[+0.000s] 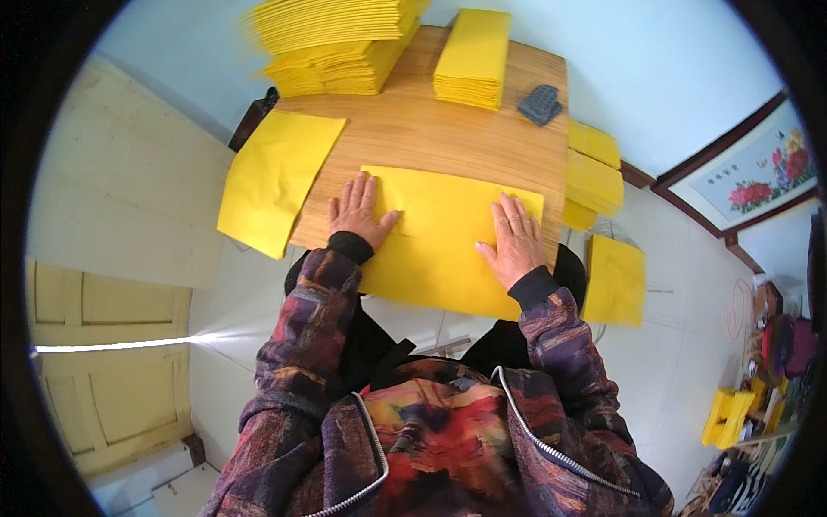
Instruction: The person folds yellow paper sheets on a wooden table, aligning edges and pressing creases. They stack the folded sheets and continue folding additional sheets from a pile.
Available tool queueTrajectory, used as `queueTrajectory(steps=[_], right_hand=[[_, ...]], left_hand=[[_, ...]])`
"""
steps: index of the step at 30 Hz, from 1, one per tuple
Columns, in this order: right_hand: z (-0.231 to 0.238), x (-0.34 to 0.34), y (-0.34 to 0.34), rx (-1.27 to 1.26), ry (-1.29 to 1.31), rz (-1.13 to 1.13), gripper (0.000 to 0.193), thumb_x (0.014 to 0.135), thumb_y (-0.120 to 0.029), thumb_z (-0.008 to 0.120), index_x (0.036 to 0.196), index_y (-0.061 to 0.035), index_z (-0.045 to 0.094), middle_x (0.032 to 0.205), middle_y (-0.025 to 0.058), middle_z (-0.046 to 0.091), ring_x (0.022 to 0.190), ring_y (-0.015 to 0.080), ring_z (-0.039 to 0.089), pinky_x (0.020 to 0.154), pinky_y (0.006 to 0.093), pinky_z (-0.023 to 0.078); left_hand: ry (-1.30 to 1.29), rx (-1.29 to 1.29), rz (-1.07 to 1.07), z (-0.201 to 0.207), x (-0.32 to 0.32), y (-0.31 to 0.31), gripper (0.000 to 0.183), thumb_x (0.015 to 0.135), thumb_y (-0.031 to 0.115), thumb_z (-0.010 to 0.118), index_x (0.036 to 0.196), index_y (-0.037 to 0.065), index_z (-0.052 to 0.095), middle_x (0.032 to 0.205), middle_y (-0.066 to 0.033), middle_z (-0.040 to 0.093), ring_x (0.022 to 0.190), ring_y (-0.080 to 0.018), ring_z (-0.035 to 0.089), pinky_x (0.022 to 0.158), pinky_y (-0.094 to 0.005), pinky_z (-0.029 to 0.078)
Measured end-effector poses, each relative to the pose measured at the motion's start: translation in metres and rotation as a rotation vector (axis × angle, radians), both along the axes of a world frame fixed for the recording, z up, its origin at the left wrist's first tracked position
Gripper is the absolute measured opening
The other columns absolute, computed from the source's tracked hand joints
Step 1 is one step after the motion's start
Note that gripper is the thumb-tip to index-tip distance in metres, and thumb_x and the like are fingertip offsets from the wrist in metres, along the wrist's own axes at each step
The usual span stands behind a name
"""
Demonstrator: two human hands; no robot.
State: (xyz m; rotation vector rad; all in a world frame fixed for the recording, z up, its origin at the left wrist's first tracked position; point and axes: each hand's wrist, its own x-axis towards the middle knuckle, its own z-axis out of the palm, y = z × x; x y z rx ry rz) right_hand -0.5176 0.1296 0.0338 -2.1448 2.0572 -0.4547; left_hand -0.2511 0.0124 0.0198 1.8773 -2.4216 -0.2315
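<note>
A large yellow sheet point(439, 250) lies flat across the near edge of the wooden table, its lower part hanging over my lap. My left hand point(358, 211) presses on its upper left edge, fingers stretched out and pointing away from me. On the right side of the same sheet rests my right hand point(515, 241), palm down with the fingers extended. Neither hand grips anything. Whether the sheet is one layer or folded, I cannot tell. Another yellow sheet point(280, 177) lies left of my left hand, sticking out past the table's left edge.
Thick stacks of folded yellow sheets point(336, 52) rise at the table's far left. A smaller yellow stack point(471, 60) stands at the back, beside a dark grey cloth point(540, 104). Yellow bundles point(594, 177) sit right of the wooden table point(413, 138). A framed flower picture point(749, 168) leans at right.
</note>
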Motion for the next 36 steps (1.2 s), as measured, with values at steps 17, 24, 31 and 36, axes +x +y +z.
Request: queueTrajectory(steps=[17,24,31,36], right_hand=[[-0.019,-0.072,-0.014,-0.270,-0.411,-0.266,0.026,0.080,-0.006,0.062,0.104,-0.0011,0.057,0.096,0.0197,0.061,0.089,0.0367,0.059,0.077,0.0426,0.049],[-0.003,-0.076,-0.018,-0.100,-0.387,-0.292,0.032,0.080,-0.007,0.063,0.110,0.0020,0.055,0.105,0.0205,0.060,0.099,0.0382,0.057,0.086,0.0412,0.048],[0.006,-0.042,-0.012,-0.274,-0.228,-0.241,0.043,0.079,-0.007,0.065,0.119,0.0020,0.051,0.116,0.0208,0.057,0.108,0.0380,0.053,0.093,0.0429,0.044],[-0.008,0.021,-0.023,-0.072,-0.025,0.011,0.068,0.085,-0.036,0.063,0.138,-0.0011,0.038,0.147,0.0153,0.032,0.139,0.0330,0.023,0.112,0.0506,0.021]], left_hand=[[1.169,0.424,0.375,-0.004,0.068,-0.025,0.031,0.094,0.013,0.053,0.123,0.002,0.057,0.104,-0.0038,0.065,0.081,-0.0118,0.058,0.065,-0.0248,0.048],[0.652,0.085,0.107,-0.011,0.052,-0.018,0.032,0.088,0.016,0.059,0.117,0.002,0.062,0.103,-0.0095,0.065,0.090,-0.0195,0.063,0.081,-0.0308,0.049],[0.563,-0.116,-0.017,-0.008,0.043,-0.008,0.043,0.086,0.016,0.060,0.127,0.005,0.053,0.131,-0.0159,0.050,0.118,-0.0291,0.051,0.097,-0.0371,0.042],[0.159,-0.108,-0.166,-0.015,0.007,0.007,0.065,0.091,0.034,0.052,0.148,0.019,0.027,0.156,-0.0055,0.019,0.144,-0.0284,0.016,0.114,-0.0491,0.017]])
